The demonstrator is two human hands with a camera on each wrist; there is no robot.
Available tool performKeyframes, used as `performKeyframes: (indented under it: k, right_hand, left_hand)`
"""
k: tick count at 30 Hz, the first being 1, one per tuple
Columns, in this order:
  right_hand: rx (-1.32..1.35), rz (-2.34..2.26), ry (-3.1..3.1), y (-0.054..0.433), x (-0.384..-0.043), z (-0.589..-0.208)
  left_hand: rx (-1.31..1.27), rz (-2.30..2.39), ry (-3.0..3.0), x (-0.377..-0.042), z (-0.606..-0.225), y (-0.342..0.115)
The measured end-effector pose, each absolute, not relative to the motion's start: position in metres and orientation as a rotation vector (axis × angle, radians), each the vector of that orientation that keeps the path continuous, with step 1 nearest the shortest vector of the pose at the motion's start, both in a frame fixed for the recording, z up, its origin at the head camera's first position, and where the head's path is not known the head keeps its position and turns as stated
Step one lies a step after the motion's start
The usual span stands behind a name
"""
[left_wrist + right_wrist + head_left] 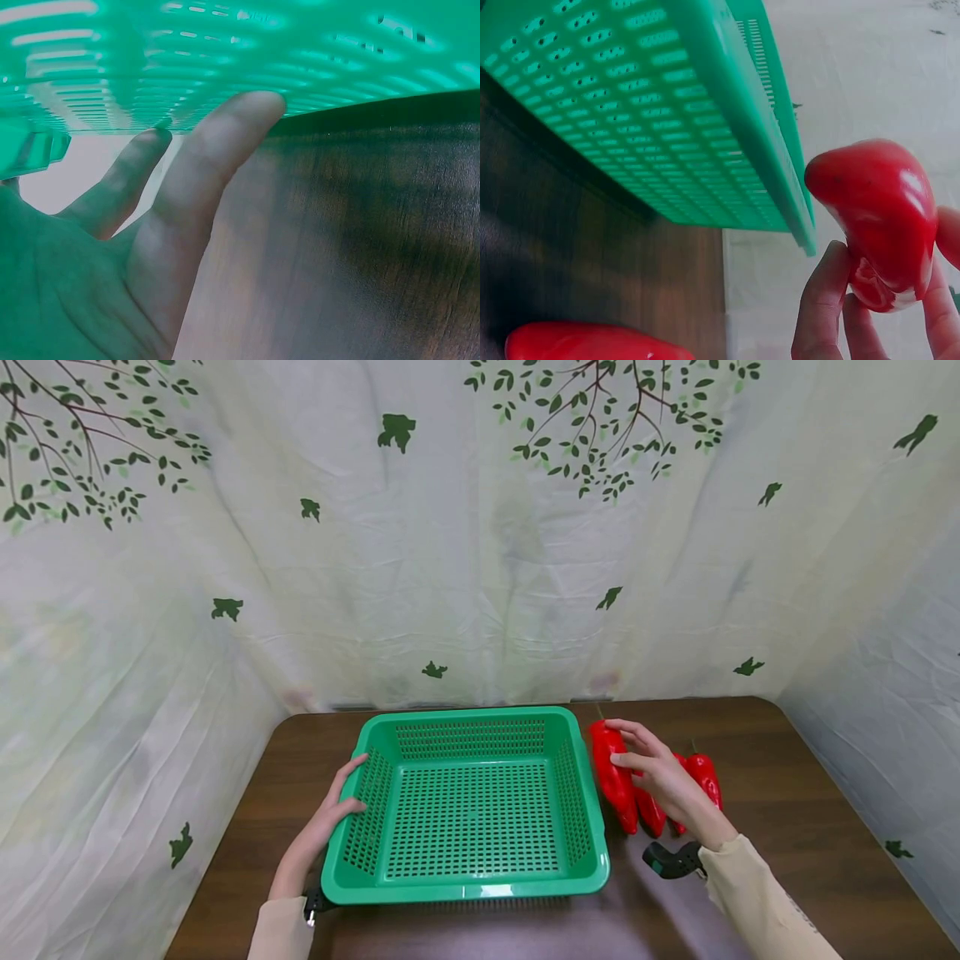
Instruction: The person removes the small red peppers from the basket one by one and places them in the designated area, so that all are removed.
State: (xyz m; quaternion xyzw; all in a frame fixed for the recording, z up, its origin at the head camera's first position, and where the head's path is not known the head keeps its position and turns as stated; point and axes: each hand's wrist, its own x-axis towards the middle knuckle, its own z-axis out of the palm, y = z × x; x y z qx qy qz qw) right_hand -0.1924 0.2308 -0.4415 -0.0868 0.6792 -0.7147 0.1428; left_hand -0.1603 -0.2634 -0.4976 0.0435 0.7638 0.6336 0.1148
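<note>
A green plastic basket [472, 890] with slotted walls stands on the brown table. My left hand [330, 814] grips its left rim; in the left wrist view, fingers [217, 157] touch the outside of the slotted wall. Just right of the basket, my right hand [660, 777] holds a long red pepper [611, 772] by its side, stem end away from me. In the right wrist view that pepper [885, 210] is pinched between thumb and fingers, raised near the basket's rim. Other red peppers [705, 774] lie beneath and beside the right hand, partly hidden by it.
The brown wooden table [810, 827] extends around the basket. A pale curtain [480, 568] printed with leaves hangs behind it and at both sides. Dark wrist devices [671, 860] are worn at both wrists.
</note>
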Motion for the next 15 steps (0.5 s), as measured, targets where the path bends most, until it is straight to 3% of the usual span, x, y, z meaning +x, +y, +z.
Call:
performKeyframes:
  k: [15]
  right_hand:
    - [-0.212, -2.057, 2.006, 0.249, -0.191, -0.445]
  left_hand:
    - [0.142, 1.856, 2.229, -0.159, -0.495, -0.263]
